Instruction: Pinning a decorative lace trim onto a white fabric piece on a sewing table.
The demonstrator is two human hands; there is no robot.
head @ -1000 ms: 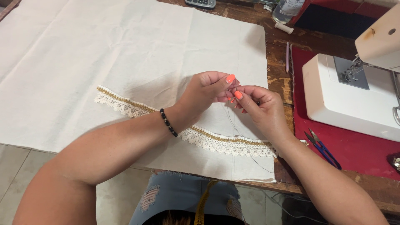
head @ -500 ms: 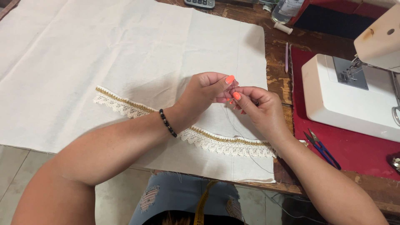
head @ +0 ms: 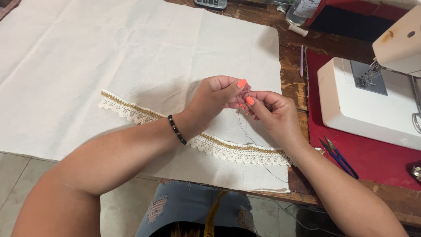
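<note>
A thin dark thread [head: 252, 139] is pinched between the fingertips of both hands, which meet above the cloth. From the pinch it hangs loose, curving down under the right hand across a cream lace trim [head: 228, 150] with a gold upper edge. That trim lies flat, running beneath both wrists from left to right.

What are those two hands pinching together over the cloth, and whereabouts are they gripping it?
A thin dark thread, pinched at its upper end between the fingertips of the left hand and right hand. Whether a needle is there too cannot be told.
</note>
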